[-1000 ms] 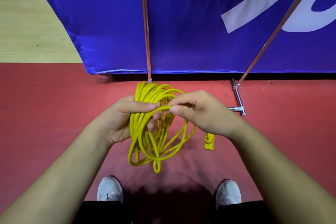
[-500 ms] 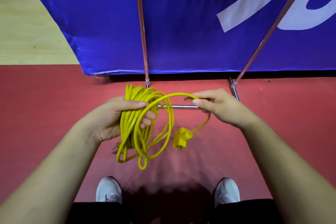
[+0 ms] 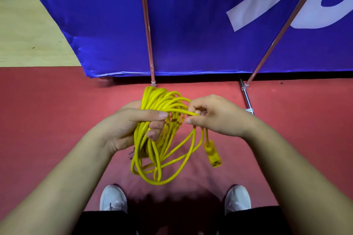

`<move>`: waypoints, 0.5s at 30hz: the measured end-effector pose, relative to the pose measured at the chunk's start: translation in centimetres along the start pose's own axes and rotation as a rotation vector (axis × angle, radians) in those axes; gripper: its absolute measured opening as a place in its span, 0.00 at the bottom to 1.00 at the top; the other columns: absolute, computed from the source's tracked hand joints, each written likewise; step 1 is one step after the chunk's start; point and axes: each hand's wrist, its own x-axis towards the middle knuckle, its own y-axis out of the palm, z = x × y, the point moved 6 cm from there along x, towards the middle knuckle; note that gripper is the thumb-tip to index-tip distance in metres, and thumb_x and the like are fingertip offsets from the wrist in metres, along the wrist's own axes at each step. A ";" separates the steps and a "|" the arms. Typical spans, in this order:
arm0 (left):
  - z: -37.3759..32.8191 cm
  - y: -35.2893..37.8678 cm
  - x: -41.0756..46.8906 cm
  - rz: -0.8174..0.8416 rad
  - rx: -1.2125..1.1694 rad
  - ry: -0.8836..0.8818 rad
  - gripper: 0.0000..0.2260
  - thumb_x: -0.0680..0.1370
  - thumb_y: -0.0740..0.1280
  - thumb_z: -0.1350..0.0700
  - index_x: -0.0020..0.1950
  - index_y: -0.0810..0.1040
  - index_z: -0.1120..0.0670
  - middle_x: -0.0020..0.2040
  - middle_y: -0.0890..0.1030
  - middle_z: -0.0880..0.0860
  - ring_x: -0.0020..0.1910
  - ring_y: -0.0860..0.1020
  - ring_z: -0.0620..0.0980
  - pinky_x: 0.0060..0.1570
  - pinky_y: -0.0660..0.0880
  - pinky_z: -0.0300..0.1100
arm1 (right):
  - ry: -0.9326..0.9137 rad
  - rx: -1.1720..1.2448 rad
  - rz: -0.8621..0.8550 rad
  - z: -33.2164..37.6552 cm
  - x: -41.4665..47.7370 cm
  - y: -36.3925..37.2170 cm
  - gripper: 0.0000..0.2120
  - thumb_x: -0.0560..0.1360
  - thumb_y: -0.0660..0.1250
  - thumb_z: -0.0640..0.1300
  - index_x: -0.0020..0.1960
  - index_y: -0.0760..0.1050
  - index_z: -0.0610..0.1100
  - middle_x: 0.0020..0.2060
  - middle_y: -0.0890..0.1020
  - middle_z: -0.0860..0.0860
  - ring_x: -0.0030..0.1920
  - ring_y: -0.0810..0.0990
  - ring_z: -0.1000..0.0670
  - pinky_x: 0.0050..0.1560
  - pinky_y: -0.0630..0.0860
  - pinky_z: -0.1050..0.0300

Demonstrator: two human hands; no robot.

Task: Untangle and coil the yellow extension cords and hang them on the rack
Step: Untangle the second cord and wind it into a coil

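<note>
Head view: cord coil (image 3: 154,99) hangs from grip of left hand (image 3: 126,129).

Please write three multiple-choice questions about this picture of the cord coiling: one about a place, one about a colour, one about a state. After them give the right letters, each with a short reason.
1. Where is the yellow socket end?
A. Out of view.
B. Hanging below the right hand.
C. Hooked on the rack's top.

2. What colour is the floor under the white shoes?
A. Green.
B. Grey.
C. Red.

3. What is the left hand doing?
A. Gripping the coil.
B. Resting flat on the floor.
C. Pointing at the banner.

Answers:
1 B: the socket end dangles from the strand that the right hand pinches.
2 C: a red surface surrounds both shoes.
3 A: its fingers and thumb curl round the bundled loops.
</note>
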 end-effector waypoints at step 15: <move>0.2 -2.7 0.8 -0.223 -0.008 -0.079 0.10 0.70 0.67 0.63 0.31 0.71 0.53 0.26 0.66 0.48 0.21 0.66 0.45 0.28 0.65 0.39 | 0.486 0.965 -0.493 -6.0 0.1 1.1 0.06 0.74 0.64 0.29 0.43 0.76 0.37 0.41 0.79 0.37 0.45 0.82 0.40 0.52 0.80 0.43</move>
